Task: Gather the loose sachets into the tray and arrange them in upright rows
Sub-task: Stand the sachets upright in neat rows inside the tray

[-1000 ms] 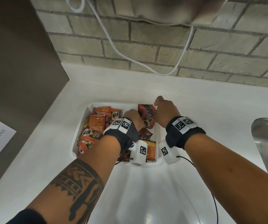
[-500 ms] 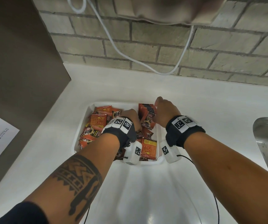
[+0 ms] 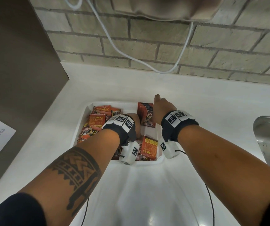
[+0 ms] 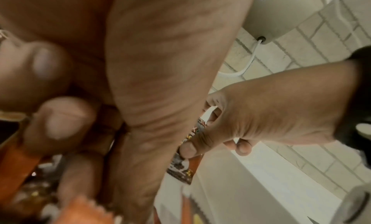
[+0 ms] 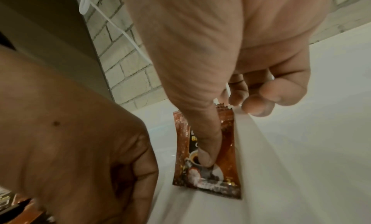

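In the white rectangular plastic tray (image 3: 82, 126) near the worktop's back edge, the right hand (image 3: 161, 110) pinches an upright stack of red-brown foil sachets (image 3: 146, 115) at its far right corner, while the left hand (image 3: 133, 119), fingers curled, digs among loose sachets (image 3: 96, 121).

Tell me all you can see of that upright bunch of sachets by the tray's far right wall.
The upright sachets are glossy red-brown packets printed with a coffee cup, standing on edge in a tight row against the white tray's right wall. The right hand holds them: thumb pressed on the front packet, fingers curled behind.
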A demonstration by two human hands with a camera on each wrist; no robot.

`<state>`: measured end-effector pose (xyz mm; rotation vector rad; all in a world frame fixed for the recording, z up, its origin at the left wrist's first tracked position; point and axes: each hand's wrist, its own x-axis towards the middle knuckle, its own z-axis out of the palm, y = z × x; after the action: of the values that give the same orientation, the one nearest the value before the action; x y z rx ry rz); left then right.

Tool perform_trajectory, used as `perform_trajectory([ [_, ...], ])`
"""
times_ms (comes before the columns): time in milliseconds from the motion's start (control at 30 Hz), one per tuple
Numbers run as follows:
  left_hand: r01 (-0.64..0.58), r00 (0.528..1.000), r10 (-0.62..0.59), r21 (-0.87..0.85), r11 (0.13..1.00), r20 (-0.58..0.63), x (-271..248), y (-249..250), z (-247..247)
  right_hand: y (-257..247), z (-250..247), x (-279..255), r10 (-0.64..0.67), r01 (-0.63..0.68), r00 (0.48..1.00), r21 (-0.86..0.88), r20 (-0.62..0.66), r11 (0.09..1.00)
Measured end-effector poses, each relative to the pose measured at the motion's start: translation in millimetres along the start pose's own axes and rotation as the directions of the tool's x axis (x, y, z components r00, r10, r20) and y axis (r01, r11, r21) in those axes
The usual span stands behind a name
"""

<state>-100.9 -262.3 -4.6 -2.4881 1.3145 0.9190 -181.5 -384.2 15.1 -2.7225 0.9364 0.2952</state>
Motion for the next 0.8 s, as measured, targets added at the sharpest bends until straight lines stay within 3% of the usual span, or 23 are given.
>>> perform_trajectory([
  [167, -0.023, 0.999, 0.023, -0.002, 1.000, -0.024, -0.2, 11.1, -4.3, -0.3, 1.5, -0.3, 0.002, -0.002, 1.000, -0.003, 0.002, 1.000],
  [333, -0.129, 0.989, 0.111, -0.205, 0.970, -0.100, 2.1, 18.3, -7.5, 0.7, -0.5, -1.6, -0.003, 0.003, 1.000, -0.010, 0.000, 1.000],
  [633, -0.023, 1.000, 0.016, -0.468, 0.883, -0.020, 4.9, 15.6, 4.1, 13.3, -20.1, -2.2, -0.075, 0.066, 0.996, 0.143, 0.056, 0.988],
  [800, -0.063, 0.997, 0.071, -0.589, 0.806, -0.010, 1.7, 20.9, -0.2, 10.1, -23.9, 0.9, -0.170, 0.171, 0.985, 0.153, -0.022, 0.973],
])
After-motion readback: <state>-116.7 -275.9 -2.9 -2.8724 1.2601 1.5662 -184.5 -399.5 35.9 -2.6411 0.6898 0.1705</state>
